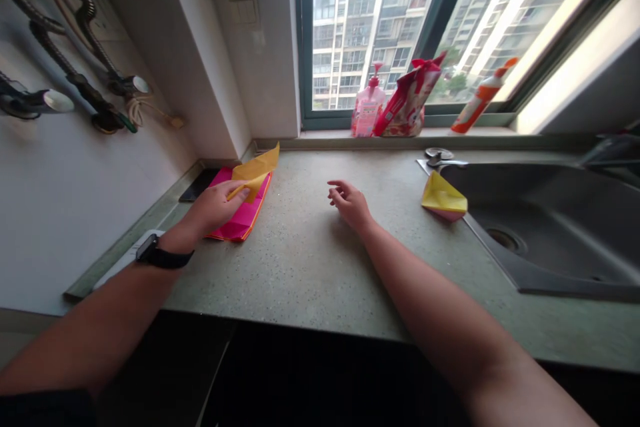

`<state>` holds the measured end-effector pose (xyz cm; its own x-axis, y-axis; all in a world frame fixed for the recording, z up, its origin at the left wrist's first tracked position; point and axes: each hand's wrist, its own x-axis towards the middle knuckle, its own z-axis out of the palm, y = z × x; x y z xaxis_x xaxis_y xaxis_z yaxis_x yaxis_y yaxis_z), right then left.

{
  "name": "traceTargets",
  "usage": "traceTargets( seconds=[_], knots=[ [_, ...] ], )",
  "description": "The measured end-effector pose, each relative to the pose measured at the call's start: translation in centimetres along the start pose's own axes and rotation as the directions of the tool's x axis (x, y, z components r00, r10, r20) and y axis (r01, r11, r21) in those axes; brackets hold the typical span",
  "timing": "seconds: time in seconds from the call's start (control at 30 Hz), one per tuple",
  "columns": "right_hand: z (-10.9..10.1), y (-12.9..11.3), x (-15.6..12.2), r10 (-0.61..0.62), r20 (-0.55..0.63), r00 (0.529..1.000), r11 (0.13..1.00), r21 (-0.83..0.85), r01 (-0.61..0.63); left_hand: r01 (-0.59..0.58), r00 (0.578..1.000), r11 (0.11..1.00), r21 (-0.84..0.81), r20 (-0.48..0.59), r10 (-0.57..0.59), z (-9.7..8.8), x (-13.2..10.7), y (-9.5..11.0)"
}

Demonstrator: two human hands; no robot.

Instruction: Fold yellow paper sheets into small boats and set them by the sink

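On my head feed, a folded yellow-and-pink paper shape (444, 196) sits right of my right hand (351, 205), at the rim of a steel sink (540, 227). Far ahead of those fingers, a pink pump bottle (369, 107), a red packet (410, 97) and an orange spray bottle (480, 99) stand on the windowsill (400, 133). Below lies a speckled stone tabletop (310, 260), with a window (380, 27) beyond. My right fingers are spread loosely, holding nothing. My left hand (215, 208) pinches a yellow paper sheet (255, 170) against a pink paper sheet (240, 213), right under those fingers. The pink sheet's long axis runs away from me, slanting right, and the yellow flap points up toward the window.
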<state>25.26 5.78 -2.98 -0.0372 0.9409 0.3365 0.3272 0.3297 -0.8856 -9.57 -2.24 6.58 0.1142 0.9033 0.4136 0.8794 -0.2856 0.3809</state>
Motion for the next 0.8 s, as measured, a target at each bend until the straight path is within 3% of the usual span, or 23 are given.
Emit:
traceTargets(
  seconds=[0.07,0.17,0.27,0.37,0.47,0.57,0.63,0.8],
  knots=[
    [-0.7,0.0,0.4,-0.020,-0.113,0.993,1.000,-0.004,0.020,-0.093,0.990,0.995,-0.023,0.106,0.095,1.1,0.7,2.9],
    [-1.9,-0.1,0.7,-0.104,-0.291,0.951,0.994,-0.064,0.089,-0.233,0.942,0.971,-0.057,0.236,0.240,3.8,1.1,7.4],
    [-3.0,-0.6,0.5,-0.276,-0.327,0.904,0.957,-0.180,0.227,-0.334,0.873,0.942,-0.036,0.366,0.323,7.2,0.7,11.2],
    [-3.8,-1.0,0.0,-0.449,-0.241,0.860,0.872,-0.328,0.363,-0.349,0.841,0.935,0.066,0.463,0.281,10.0,-0.4,14.0],
    [-4.1,-1.1,-0.1,-0.510,-0.191,0.838,0.804,-0.451,0.387,-0.372,0.833,0.922,0.104,0.477,0.282,11.7,-1.5,15.6],
    [-3.9,-0.3,0.2,-0.487,-0.115,0.866,0.796,-0.467,0.385,-0.388,0.835,0.916,0.106,0.462,0.300,12.2,-2.2,16.4],
    [-3.6,0.5,0.4,-0.443,0.013,0.896,0.807,-0.430,0.405,-0.427,0.814,0.899,0.097,0.474,0.335,12.1,-2.5,16.6],
    [-2.4,2.4,0.3,-0.295,0.259,0.920,0.831,-0.405,0.380,-0.628,0.686,0.777,0.046,0.505,0.525,12.1,-3.1,15.3]
  ],
)
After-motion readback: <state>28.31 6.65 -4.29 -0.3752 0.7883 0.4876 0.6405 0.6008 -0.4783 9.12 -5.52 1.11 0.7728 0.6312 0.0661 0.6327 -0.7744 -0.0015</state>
